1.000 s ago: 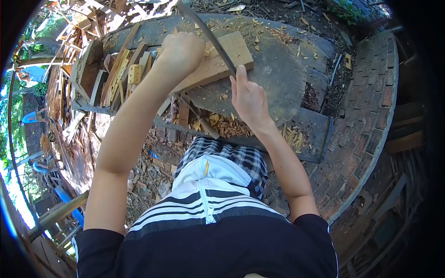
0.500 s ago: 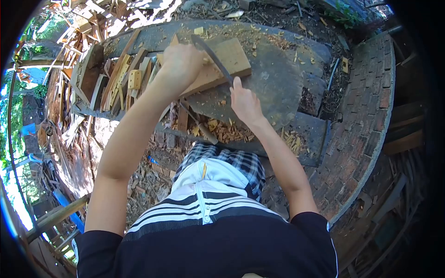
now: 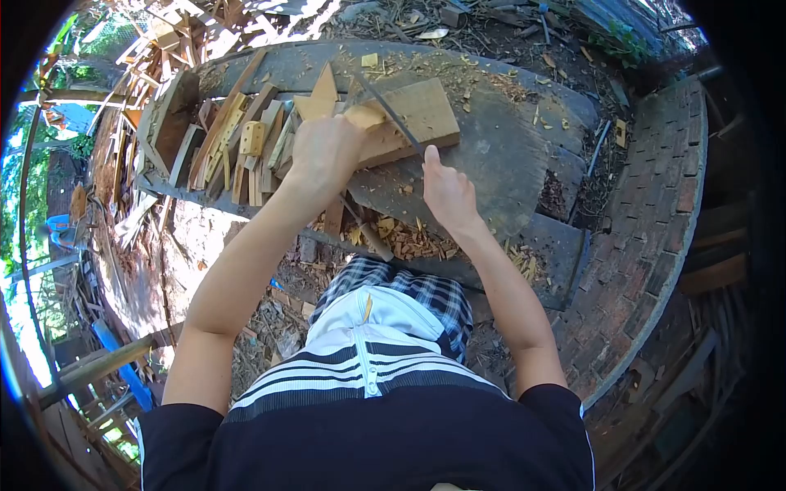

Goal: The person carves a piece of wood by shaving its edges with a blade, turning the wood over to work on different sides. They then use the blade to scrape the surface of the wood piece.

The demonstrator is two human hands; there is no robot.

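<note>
My right hand (image 3: 449, 194) is closed around the handle of a long, dark-bladed knife (image 3: 389, 108), the thumb stretched along it toward the blade. The blade slants up and left over a thick wooden block (image 3: 422, 110) on the work surface. My left hand (image 3: 324, 155) is closed on a small pale yellow piece of wood (image 3: 366, 116), which shows past the knuckles at the block's left end, close beside the blade. Just beyond that hand lies a pointed, star-like wooden piece (image 3: 320, 96); its lower part is hidden.
Wood offcuts (image 3: 214, 141) fill the left of the dark worktop (image 3: 499, 155). A second tool with a wooden handle (image 3: 375, 242) lies near the front edge, by a hollow of shavings (image 3: 417, 239). A low brick wall (image 3: 639, 221) curves along the right.
My left hand has drawn back toward me, uncovering more of the star-like piece. The knife has stayed slanted over the block in my right hand. The whole view has shifted slightly.
</note>
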